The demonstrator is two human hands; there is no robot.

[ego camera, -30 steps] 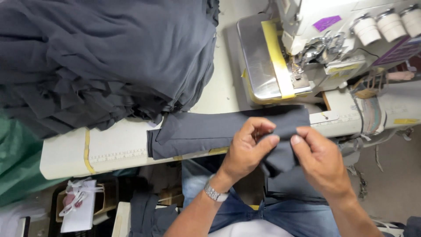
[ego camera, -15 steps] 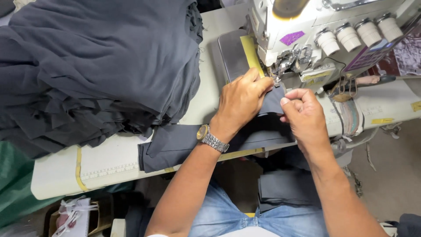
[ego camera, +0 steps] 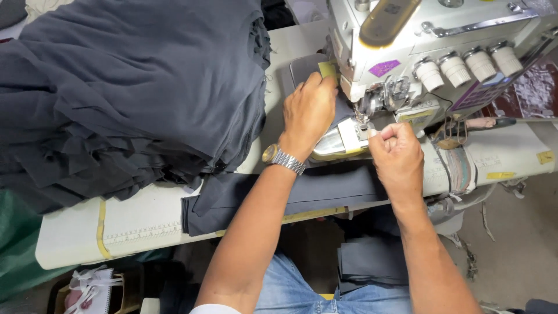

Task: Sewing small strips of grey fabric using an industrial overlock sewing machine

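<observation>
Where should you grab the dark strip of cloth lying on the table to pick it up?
Probably the dark cloth strip by its free left end, coming from the table's near edge. That end lies flat and uncovered, while its right part runs under the left hand and right hand by the sewing machine.

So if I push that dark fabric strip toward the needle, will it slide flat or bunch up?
Probably floppy: the dark fabric strip drapes over the table edge. It may bunch, which could be why the left hand presses it flat. It looks light, like the stacked pieces.

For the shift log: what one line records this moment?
left hand: flat on dark fabric | right hand: pinching at needle, contents unclear | sewing machine | fabric pile on table
</observation>
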